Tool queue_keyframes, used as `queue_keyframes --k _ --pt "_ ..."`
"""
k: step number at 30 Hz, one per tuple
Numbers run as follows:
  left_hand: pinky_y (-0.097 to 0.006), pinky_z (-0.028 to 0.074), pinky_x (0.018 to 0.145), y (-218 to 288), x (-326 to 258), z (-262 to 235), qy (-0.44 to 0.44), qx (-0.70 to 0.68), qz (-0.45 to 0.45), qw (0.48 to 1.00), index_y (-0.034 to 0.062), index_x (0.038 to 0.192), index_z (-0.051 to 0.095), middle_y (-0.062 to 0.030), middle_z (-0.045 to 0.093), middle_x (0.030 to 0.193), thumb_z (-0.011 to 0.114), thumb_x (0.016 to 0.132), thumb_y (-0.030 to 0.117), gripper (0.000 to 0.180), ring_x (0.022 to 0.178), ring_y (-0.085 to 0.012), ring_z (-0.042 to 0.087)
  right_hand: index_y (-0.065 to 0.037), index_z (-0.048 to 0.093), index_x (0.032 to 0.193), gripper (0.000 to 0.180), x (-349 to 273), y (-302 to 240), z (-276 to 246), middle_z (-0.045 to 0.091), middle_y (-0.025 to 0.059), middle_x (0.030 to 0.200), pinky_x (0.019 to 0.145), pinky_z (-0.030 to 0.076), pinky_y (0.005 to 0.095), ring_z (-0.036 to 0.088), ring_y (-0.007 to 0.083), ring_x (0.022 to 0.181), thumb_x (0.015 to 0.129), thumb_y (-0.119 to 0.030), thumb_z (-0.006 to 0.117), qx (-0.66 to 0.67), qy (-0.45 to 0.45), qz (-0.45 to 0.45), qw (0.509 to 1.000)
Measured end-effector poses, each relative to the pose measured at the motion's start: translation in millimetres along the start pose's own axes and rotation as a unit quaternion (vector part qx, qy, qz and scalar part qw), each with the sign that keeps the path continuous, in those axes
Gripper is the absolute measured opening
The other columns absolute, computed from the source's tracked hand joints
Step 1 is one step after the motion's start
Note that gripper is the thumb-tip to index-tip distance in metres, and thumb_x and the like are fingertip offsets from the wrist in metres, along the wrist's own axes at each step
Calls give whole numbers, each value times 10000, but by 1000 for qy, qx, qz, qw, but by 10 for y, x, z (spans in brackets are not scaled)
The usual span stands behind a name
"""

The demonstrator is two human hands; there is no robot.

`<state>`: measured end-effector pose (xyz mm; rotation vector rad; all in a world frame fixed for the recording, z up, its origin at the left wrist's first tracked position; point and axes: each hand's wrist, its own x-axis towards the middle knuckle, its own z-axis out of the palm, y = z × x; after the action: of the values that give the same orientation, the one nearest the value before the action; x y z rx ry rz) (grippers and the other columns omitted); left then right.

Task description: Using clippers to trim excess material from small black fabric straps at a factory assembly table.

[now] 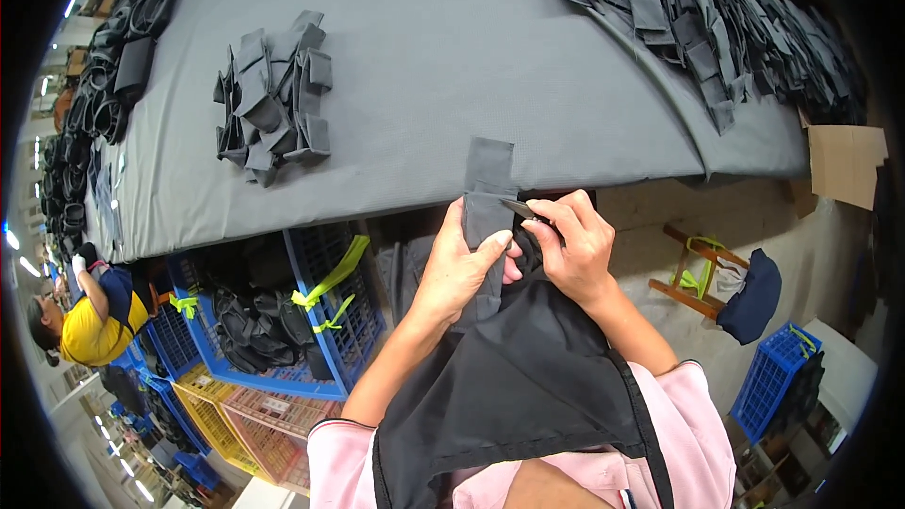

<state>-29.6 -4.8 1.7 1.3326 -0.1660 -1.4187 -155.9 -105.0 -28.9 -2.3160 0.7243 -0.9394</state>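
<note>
A dark grey fabric strap piece [489, 168] runs over the near edge of the cloth-covered table. My left hand [459, 261] grips it, thumb on top and fingers curled behind. In my right hand [573, 240] is a small dark pointed tool [518, 208], perhaps thread snips, its tip at the strap's right edge. Its handle is mostly hidden by my fingers. Below the hands, black fabric [509, 372] covers my front. Beyond my left hand, a pile of similar folded grey pieces [273, 99] lies on the table.
The grey table cover [415, 66] stretches ahead. Many strap pieces [688, 19] are heaped at far right, near a cardboard box [846, 165]. Blue crates [325, 320] with black bags stand lower left, a wooden stool [698, 269] at right. Another person in yellow [94, 325] works far left.
</note>
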Motion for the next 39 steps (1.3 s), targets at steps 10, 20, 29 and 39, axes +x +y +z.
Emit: queue_keyframes --k 10,20,29,39 --pt "-272 526 548 21 -26 -3 -1 15 -9 1000 -7 1158 430 -101 611 791 608 864 84 356 588 -160 608 -52 642 893 245 -9 18 -46 548 52 733 494 425 300 536 198 570 666 -56 735 0 -26 -15 1000" --pt "-274 528 550 34 -25 6 -3 14 -12 1000 -11 1106 466 -102 615 778 615 856 91 308 583 -158 606 -72 645 887 257 -40 -2 -52 541 41 722 498 411 300 510 193 562 651 -87 747 23 23 -17 999" --pt "-272 525 549 7 -34 -29 -6 23 -21 999 -7 1097 475 -102 613 775 616 857 94 297 585 -156 606 -68 644 888 261 -53 29 -48 551 35 740 503 418 302 520 192 568 650 -79 748 -22 -22 -27 999" --pt "-273 516 558 31 1 -19 -17 31 -19 999 4 1110 437 -107 604 822 564 887 80 267 598 -153 605 -48 643 882 218 18 -13 -26 538 46 715 473 429 299 540 202 550 679 -40 724 52 -23 15 998"
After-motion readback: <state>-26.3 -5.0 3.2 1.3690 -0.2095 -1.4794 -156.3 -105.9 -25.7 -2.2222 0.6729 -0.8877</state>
